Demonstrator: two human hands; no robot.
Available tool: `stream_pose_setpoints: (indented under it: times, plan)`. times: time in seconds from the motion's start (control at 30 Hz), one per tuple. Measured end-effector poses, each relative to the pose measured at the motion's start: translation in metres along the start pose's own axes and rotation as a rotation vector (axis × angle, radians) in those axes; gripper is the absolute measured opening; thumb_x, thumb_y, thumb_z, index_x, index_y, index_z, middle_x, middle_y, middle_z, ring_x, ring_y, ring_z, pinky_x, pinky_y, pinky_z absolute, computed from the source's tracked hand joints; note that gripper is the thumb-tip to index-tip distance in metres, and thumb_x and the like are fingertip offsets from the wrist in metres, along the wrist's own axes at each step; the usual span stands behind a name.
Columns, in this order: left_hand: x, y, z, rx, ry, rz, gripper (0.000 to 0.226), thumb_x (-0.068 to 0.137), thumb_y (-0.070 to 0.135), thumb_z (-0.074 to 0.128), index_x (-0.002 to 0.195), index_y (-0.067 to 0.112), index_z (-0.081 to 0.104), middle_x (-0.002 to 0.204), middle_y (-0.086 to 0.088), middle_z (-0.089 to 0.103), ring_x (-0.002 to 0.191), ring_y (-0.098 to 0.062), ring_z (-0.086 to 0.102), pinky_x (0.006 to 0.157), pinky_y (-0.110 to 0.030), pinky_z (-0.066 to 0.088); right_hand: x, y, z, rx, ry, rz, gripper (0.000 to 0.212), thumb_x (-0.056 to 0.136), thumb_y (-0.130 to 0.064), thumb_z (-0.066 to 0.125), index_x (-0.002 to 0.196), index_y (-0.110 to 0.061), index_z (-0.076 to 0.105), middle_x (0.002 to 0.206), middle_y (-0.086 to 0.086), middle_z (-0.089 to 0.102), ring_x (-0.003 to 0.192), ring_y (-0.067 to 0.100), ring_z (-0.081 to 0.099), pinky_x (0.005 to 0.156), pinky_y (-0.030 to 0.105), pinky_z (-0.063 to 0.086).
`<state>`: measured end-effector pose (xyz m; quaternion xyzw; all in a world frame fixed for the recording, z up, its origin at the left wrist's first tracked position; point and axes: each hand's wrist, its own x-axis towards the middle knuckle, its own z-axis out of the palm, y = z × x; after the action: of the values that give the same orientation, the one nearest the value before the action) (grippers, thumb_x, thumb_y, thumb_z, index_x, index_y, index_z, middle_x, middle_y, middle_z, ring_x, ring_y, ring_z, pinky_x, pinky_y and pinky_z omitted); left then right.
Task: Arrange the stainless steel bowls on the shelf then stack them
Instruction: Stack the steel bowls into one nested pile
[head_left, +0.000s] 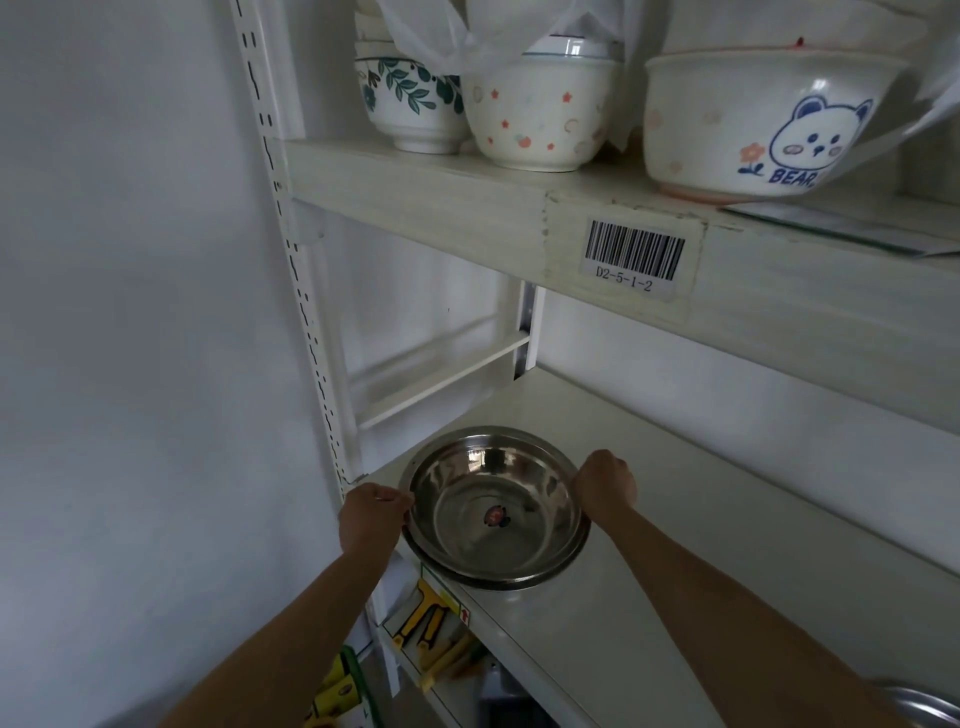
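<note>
A stainless steel bowl (496, 512) with a small round sticker inside sits at the left front corner of the white shelf (675, 545). A second rim shows just under it, so it looks nested on another bowl. My left hand (371, 519) grips the bowl's left rim with curled fingers. My right hand (605, 483) holds the right rim, fingers curled over the edge. Part of another steel bowl (922, 704) shows at the bottom right corner.
The upper shelf (467, 208) carries ceramic bowls: a leaf-patterned one (410, 104), a star-patterned one (537, 114) and a bear-printed one (758, 119). A barcode label (631, 257) is on its front edge. A slotted upright (301, 291) stands left; packaged items (431, 629) lie below.
</note>
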<state>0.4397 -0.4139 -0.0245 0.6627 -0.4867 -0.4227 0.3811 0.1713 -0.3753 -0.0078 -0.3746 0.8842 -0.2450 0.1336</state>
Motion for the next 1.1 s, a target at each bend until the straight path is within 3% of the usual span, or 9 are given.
stream_pose_setpoints:
  times: [0.23,0.4,0.57,0.73,0.83,0.9,0.97,1.1]
  plan:
    - [0.001,-0.004,0.002,0.103,-0.016,0.024,0.011,0.083,0.019,0.072,0.074,0.013,0.069,0.07,-0.004,0.068,0.066,-0.018,0.063,0.076,-0.037,0.057,-0.004,0.003,0.001,0.0,-0.006,-0.008,0.016,0.087,-0.008,0.054,0.095,-0.003,0.067,0.102,0.014,0.069,0.094,0.03,0.066,0.067,0.025,0.04]
    - [0.004,-0.009,0.005,0.041,-0.012,-0.017,0.017,0.081,0.021,0.073,0.092,0.009,0.067,0.084,-0.004,0.068,0.078,-0.021,0.065,0.078,-0.034,0.054,-0.003,0.013,0.003,0.078,-0.025,-0.014,0.027,0.085,-0.024,0.059,0.102,-0.003,0.065,0.111,0.015,0.066,0.104,0.033,0.063,0.08,0.032,0.048]
    - [0.01,-0.014,0.006,-0.208,-0.067,-0.157,0.024,0.082,0.011,0.072,0.063,0.012,0.058,0.069,-0.01,0.06,0.079,-0.026,0.06,0.087,-0.043,0.053,0.003,0.027,0.009,0.268,-0.147,0.06,0.036,0.09,-0.029,0.06,0.091,0.003,0.074,0.089,0.019,0.07,0.096,0.035,0.067,0.084,0.036,0.051]
    - [0.01,-0.013,0.009,-0.312,-0.118,-0.227,0.005,0.084,0.005,0.067,0.08,0.003,0.065,0.079,-0.015,0.065,0.079,-0.03,0.063,0.089,-0.044,0.055,0.005,0.031,0.019,0.455,-0.126,0.138,0.03,0.088,-0.027,0.067,0.099,0.0,0.074,0.095,0.018,0.071,0.088,0.028,0.064,0.074,0.029,0.045]
    - [0.01,-0.016,0.013,-0.278,-0.079,-0.193,0.012,0.083,0.006,0.067,0.092,-0.003,0.069,0.084,-0.016,0.067,0.085,-0.034,0.065,0.091,-0.049,0.055,0.004,0.034,0.018,0.47,-0.122,0.156,0.028,0.087,-0.025,0.068,0.094,0.001,0.073,0.093,0.018,0.071,0.085,0.027,0.062,0.078,0.033,0.049]
    - [0.007,-0.018,0.017,-0.254,-0.084,-0.17,0.005,0.083,0.007,0.068,0.082,0.002,0.07,0.083,-0.016,0.067,0.087,-0.036,0.065,0.091,-0.05,0.055,0.002,0.039,0.017,0.468,-0.11,0.169,0.029,0.087,-0.026,0.068,0.097,0.0,0.074,0.099,0.02,0.072,0.093,0.031,0.066,0.08,0.033,0.049]
    - [0.002,-0.018,0.022,-0.239,-0.093,-0.161,0.013,0.084,0.007,0.067,0.071,0.008,0.067,0.079,-0.016,0.065,0.081,-0.033,0.062,0.09,-0.052,0.055,0.001,0.045,0.013,0.478,-0.093,0.184,0.03,0.085,-0.027,0.07,0.098,0.0,0.074,0.1,0.019,0.072,0.098,0.033,0.067,0.078,0.031,0.048]
    - [-0.014,-0.015,0.035,-0.252,-0.115,-0.127,0.015,0.085,0.009,0.067,0.07,0.008,0.066,0.082,-0.019,0.067,0.077,-0.031,0.061,0.086,-0.051,0.057,-0.004,0.066,0.0,0.481,-0.058,0.218,0.026,0.085,-0.023,0.069,0.092,0.001,0.074,0.084,0.015,0.067,0.086,0.028,0.065,0.073,0.031,0.047]
